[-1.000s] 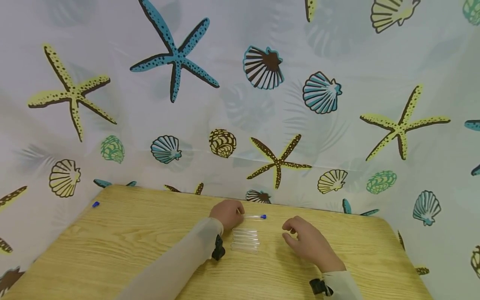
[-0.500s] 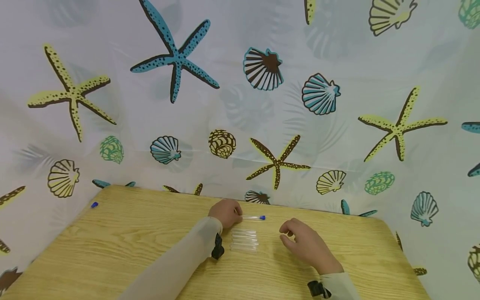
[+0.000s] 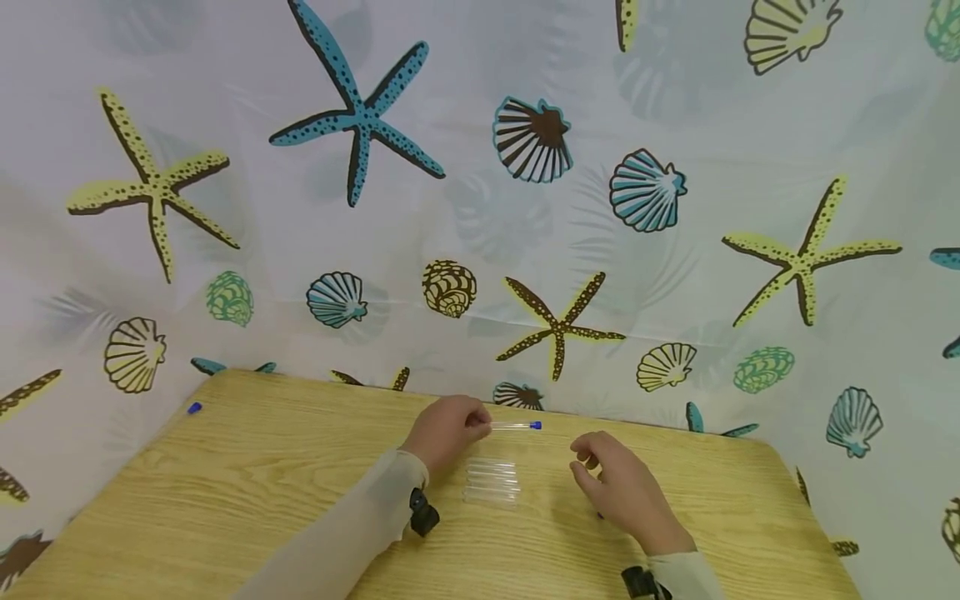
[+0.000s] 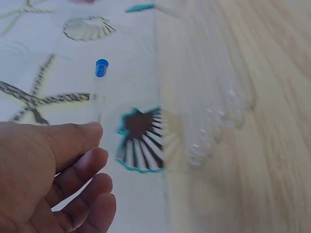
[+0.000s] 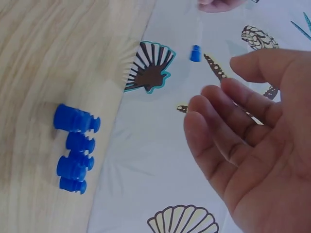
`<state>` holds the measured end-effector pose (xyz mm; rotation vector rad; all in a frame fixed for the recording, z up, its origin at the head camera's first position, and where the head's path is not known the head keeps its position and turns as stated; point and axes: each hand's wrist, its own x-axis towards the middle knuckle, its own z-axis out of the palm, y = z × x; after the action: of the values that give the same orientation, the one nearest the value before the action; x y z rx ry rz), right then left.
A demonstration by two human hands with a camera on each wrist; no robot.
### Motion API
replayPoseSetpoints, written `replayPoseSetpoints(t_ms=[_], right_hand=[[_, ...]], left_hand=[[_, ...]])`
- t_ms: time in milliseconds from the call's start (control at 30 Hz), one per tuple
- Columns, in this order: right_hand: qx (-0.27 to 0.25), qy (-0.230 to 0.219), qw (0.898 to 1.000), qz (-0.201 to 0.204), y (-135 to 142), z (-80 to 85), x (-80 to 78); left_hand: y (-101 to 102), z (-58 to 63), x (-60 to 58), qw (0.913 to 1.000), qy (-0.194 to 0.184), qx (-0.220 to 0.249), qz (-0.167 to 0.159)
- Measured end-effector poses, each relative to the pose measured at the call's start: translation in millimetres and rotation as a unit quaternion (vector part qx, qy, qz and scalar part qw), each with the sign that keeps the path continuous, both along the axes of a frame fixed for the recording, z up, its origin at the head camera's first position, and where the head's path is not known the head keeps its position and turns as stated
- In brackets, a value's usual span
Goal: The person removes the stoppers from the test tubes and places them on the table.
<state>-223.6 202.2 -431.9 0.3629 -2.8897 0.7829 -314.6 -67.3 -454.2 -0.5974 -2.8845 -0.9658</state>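
Observation:
Between the thumb and fingertips of my left hand (image 3: 447, 432) is pinched a clear test tube (image 3: 512, 426) with a blue stopper (image 4: 101, 68) in its end. The stoppered end points right, toward my right hand (image 3: 626, 492). That hand holds nothing; its fingers bend loosely, with thumb and fingertips apart. Several clear test tubes (image 3: 491, 482) lie side by side on the table between the hands. In the right wrist view, several loose blue stoppers (image 5: 68, 118) stand in a cluster on the table beside the right hand, mostly hidden from the head view.
One more blue stopper (image 3: 194, 407) lies at the far left edge of the wooden table (image 3: 262, 467). A white curtain (image 3: 480, 217) printed with starfish and shells hangs close behind the table's back edge and along both sides.
My left hand has lifted the stoppered test tube a little and tilted its wrist. The right hand has barely moved. The tubes on the table lie as before.

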Motion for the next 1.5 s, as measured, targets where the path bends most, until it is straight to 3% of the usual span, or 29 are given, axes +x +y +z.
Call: replayPoseSetpoints(t_ms=[267, 567, 733, 967, 1233, 1500], right_hand=[[-0.048, 0.050, 0.997, 0.019, -5, 12.2, 10.6], [-0.098, 0.137, 0.981, 0.098, -13, 27.1, 25.2], [-0.107, 0.192, 0.966, 0.138, -19, 34.1, 31.0], [-0.124, 0.234, 0.952, 0.154, -22, 36.2, 35.9], [-0.132, 0.264, 0.942, 0.157, -19, 30.1, 33.5], [-0.145, 0.259, 0.943, 0.152, -23, 28.0, 30.9]], left_hand=[[-9, 35.7, 45.6, 0.9936, 0.102, -0.005, -0.048], [-23, 58.9, 74.2, 0.9753, 0.203, -0.007, -0.086], [-26, 66.0, 81.7, 0.9632, 0.247, 0.023, -0.104], [-28, 69.3, 86.4, 0.9505, 0.282, 0.038, -0.125], [-27, 65.7, 86.7, 0.9522, 0.274, 0.048, -0.126], [-28, 64.6, 85.0, 0.9518, 0.280, 0.046, -0.116]])
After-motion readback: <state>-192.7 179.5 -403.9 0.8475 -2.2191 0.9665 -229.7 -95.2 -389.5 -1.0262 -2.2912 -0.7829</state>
